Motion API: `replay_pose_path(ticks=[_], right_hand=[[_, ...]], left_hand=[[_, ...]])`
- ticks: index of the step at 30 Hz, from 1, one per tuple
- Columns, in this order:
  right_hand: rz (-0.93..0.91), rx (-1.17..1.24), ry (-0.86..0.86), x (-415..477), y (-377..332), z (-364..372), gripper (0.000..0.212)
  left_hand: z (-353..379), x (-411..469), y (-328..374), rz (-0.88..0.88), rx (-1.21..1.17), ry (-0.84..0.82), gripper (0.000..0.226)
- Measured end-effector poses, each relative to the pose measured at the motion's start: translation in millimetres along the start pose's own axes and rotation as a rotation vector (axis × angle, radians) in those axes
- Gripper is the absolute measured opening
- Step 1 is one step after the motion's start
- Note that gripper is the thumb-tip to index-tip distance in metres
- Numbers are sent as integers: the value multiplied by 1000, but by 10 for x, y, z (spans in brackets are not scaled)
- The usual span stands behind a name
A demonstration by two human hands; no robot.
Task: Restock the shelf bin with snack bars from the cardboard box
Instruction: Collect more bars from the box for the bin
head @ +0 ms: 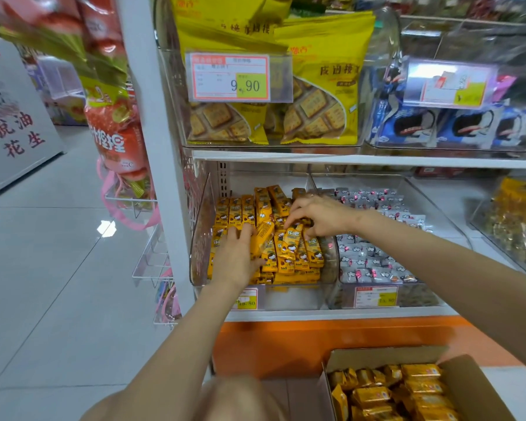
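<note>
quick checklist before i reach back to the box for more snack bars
1. Both hands in the bin: ok, left hand and right hand rest on the snack bars.
2. Hands free of bars: cannot tell, fingers are curled among the packs.
3. Rows tidy: not ok, one tilted bar lies across the upright ones.
4. Room left in the shelf bin: cannot tell, front looks full.
5. Stock in the cardboard box: ok, bars visible inside.

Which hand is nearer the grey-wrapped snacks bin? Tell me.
Right. The right hand is at the yellow bars beside the grey-wrapped snacks bin; the left hand is further away, on the bars' far side.
</note>
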State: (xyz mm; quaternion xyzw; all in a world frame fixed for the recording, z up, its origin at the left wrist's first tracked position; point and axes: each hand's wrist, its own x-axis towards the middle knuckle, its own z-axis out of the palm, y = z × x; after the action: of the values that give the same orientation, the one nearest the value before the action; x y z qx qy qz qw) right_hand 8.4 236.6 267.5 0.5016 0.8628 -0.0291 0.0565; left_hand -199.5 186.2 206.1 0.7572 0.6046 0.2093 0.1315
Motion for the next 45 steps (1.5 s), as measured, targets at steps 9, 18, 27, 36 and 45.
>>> replay_pose_path(ticks=[9, 18, 27, 36, 45], right_hand=[[-50, 18, 13, -72, 126, -70, 31], [-5, -52, -16, -65, 53, -3, 41], [63, 30, 30, -144, 120, -126, 37], [36, 32, -10, -137, 162, -122, 36], [48, -9, -66, -106, 171, -115, 34]], left_hand=[[-13, 4, 86, -57, -516, -26, 24], [-3, -25, 153, 36, -115, -130, 76], [161, 12, 263, 113, -215, -139, 70], [189, 57, 337, 193, -214, -90, 69], [291, 38, 326, 241, -259, -143, 55]])
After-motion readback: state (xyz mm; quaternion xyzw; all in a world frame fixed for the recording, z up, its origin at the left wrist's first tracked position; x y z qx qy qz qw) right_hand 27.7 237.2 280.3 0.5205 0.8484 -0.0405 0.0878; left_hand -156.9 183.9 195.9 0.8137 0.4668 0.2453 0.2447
